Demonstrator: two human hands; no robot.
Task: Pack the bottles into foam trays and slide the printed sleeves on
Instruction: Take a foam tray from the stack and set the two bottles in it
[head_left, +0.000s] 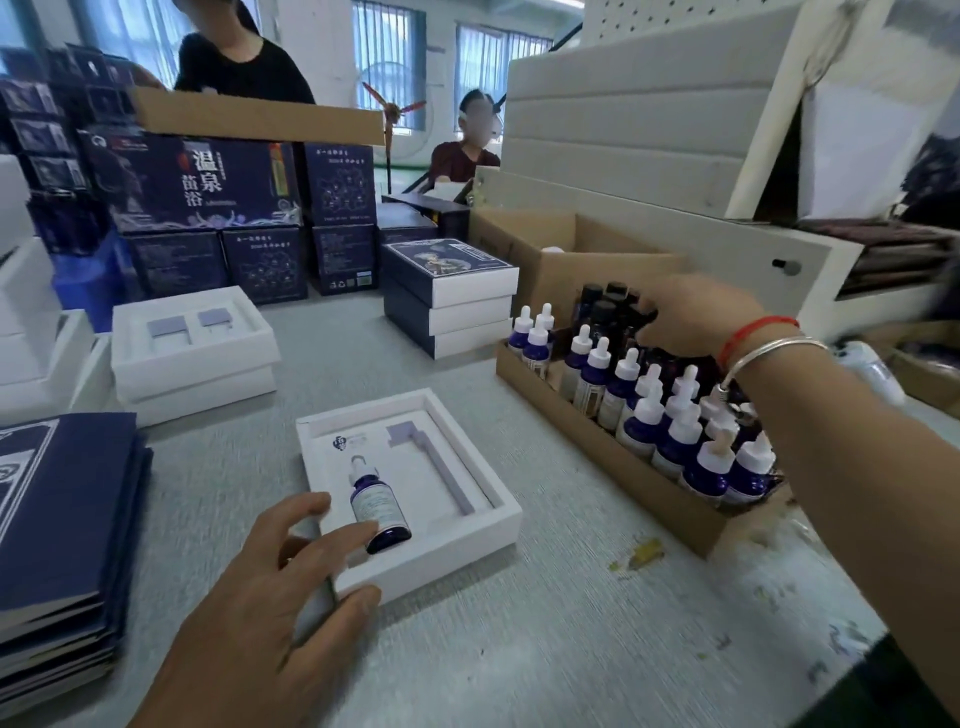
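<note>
Lower centre: foam tray (457, 540), light, dentable; dropper bottle (375, 506) seated, glass-like, take by body. Left hand (270, 587) relaxed, fingertips touching it; right hand (691, 317) pinching dark-capped bottle (631, 306).

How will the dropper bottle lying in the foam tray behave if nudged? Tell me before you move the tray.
The dropper bottle lies on its side in a cut slot of the foam tray, so it probably won't roll far. Its body looks glossy, so likely slick under fingers. The left hand rests on the tray's near corner; the tray looks light and may slide on the table.
</note>
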